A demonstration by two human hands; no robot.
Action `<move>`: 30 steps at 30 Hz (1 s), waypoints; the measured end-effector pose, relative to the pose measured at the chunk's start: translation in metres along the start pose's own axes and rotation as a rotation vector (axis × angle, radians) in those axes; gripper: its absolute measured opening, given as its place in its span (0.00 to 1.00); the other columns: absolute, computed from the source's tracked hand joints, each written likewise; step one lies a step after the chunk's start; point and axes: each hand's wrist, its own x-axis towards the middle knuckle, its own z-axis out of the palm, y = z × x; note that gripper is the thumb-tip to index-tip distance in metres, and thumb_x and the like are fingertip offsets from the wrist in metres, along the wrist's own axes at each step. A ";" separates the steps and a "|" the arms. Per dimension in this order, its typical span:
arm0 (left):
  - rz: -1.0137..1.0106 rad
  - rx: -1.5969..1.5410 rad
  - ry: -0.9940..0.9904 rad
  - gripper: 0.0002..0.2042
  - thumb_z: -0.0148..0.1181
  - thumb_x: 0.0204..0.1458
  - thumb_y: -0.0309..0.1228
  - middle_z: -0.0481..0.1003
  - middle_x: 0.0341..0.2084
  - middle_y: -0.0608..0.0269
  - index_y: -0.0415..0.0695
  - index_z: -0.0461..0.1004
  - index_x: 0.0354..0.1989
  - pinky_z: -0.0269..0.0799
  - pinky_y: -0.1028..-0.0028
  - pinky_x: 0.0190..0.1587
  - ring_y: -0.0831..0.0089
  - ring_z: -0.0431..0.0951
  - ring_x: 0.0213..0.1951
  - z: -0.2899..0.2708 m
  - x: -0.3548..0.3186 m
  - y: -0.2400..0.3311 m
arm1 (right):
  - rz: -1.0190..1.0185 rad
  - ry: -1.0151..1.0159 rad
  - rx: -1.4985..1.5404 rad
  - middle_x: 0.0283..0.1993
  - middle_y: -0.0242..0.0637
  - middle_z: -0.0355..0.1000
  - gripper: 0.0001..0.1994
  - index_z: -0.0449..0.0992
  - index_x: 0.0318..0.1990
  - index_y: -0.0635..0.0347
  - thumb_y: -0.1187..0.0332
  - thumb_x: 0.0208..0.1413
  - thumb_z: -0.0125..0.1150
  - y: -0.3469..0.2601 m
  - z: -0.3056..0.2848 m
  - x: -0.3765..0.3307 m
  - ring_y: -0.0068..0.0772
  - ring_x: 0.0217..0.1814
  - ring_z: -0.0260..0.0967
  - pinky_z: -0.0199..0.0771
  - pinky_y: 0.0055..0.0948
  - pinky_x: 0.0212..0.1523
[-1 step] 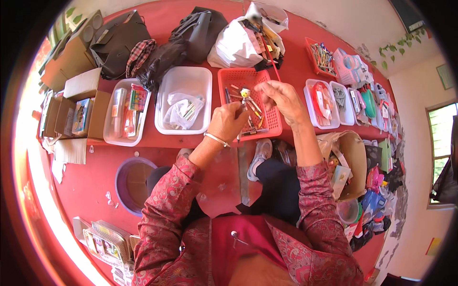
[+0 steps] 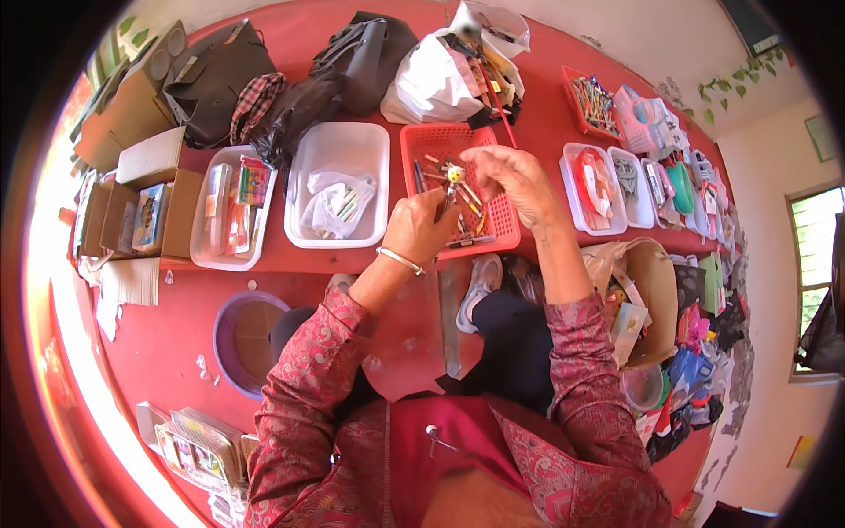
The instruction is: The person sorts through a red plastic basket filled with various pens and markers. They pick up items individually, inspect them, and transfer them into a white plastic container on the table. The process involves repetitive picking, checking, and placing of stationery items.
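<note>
My left hand (image 2: 417,223) pinches an upright pen topped by a small round yellow head (image 2: 455,174); most of the pen's shaft is hidden behind my fingers. Just right of that topper hovers my right hand (image 2: 525,195), its fingers curved and apart, with nothing visible in them. Both hands are over the near part of a red perforated basket (image 2: 506,231). Inside the basket lie several loose pens and pencils (image 2: 475,207), partly covered by my hands.
Left of the basket stand a white tub (image 2: 380,167) with a plastic bag of pens, another tub (image 2: 211,253) of stationery and an open cardboard box (image 2: 180,207). White containers (image 2: 576,207) stand to the right. Bags (image 2: 431,84) line the back. A purple basin (image 2: 231,308) is below left.
My right hand has shifted slightly left, its fingertips nearer the yellow topper and a little more extended. The left hand keeps its hold on the pen.
</note>
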 end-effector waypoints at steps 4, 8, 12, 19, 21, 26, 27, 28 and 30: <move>0.016 -0.013 -0.084 0.13 0.56 0.43 0.33 0.67 0.10 0.56 0.35 0.67 0.18 0.62 0.73 0.19 0.72 0.68 0.13 0.003 -0.001 0.003 | 0.005 -0.094 0.010 0.22 0.27 0.67 0.12 0.73 0.29 0.63 0.62 0.51 0.52 0.008 0.009 0.005 0.14 0.20 0.61 0.61 0.13 0.22; -0.116 -0.234 -0.235 0.12 0.56 0.44 0.32 0.69 0.11 0.61 0.34 0.68 0.20 0.63 0.77 0.18 0.79 0.68 0.14 -0.002 0.003 0.010 | -0.002 -0.084 0.099 0.22 0.27 0.67 0.12 0.72 0.27 0.63 0.62 0.52 0.51 0.011 0.001 0.005 0.13 0.20 0.61 0.61 0.13 0.22; -0.141 -0.322 -0.310 0.12 0.57 0.45 0.33 0.69 0.12 0.66 0.35 0.69 0.21 0.63 0.81 0.18 0.84 0.67 0.16 0.002 0.004 0.003 | 0.001 -0.068 0.197 0.22 0.28 0.67 0.11 0.72 0.28 0.64 0.63 0.51 0.52 0.006 0.002 -0.001 0.14 0.20 0.62 0.62 0.13 0.22; -0.181 -0.391 -0.368 0.11 0.58 0.45 0.34 0.69 0.13 0.68 0.36 0.70 0.23 0.63 0.82 0.18 0.85 0.67 0.18 0.002 0.004 0.009 | -0.071 -0.045 0.057 0.22 0.29 0.67 0.06 0.72 0.28 0.64 0.70 0.46 0.57 0.003 0.001 -0.004 0.15 0.21 0.62 0.63 0.14 0.22; -0.176 -0.415 -0.396 0.12 0.57 0.46 0.35 0.70 0.15 0.67 0.36 0.70 0.25 0.64 0.82 0.21 0.84 0.68 0.20 0.001 0.003 0.011 | -0.064 -0.043 0.033 0.22 0.29 0.67 0.06 0.72 0.29 0.65 0.70 0.47 0.57 0.001 -0.001 -0.006 0.16 0.22 0.63 0.63 0.15 0.23; -0.214 -0.611 -0.524 0.13 0.48 0.52 0.35 0.71 0.22 0.63 0.36 0.70 0.32 0.68 0.80 0.28 0.79 0.71 0.25 -0.010 0.001 0.016 | -0.101 -0.040 0.090 0.24 0.30 0.69 0.06 0.73 0.31 0.66 0.72 0.48 0.55 -0.004 -0.002 -0.008 0.16 0.26 0.64 0.64 0.15 0.28; -0.244 -0.703 -0.544 0.13 0.46 0.53 0.35 0.71 0.22 0.62 0.35 0.69 0.34 0.69 0.79 0.29 0.77 0.72 0.26 -0.010 0.000 0.016 | -0.106 -0.040 0.093 0.25 0.30 0.69 0.06 0.73 0.31 0.66 0.72 0.48 0.55 -0.005 -0.002 -0.008 0.15 0.27 0.64 0.64 0.14 0.28; -0.274 -0.795 -0.563 0.14 0.44 0.54 0.35 0.71 0.23 0.62 0.35 0.69 0.35 0.69 0.78 0.31 0.76 0.72 0.27 -0.011 -0.001 0.016 | -0.112 -0.040 0.096 0.26 0.30 0.70 0.06 0.73 0.31 0.65 0.73 0.48 0.55 -0.006 -0.001 -0.008 0.14 0.27 0.64 0.63 0.14 0.28; -0.269 -0.806 -0.573 0.13 0.44 0.54 0.34 0.72 0.24 0.61 0.35 0.68 0.36 0.70 0.77 0.32 0.75 0.73 0.28 -0.011 -0.001 0.015 | -0.136 -0.064 0.103 0.27 0.32 0.70 0.07 0.73 0.33 0.66 0.71 0.49 0.54 -0.006 -0.001 -0.008 0.15 0.29 0.65 0.64 0.14 0.30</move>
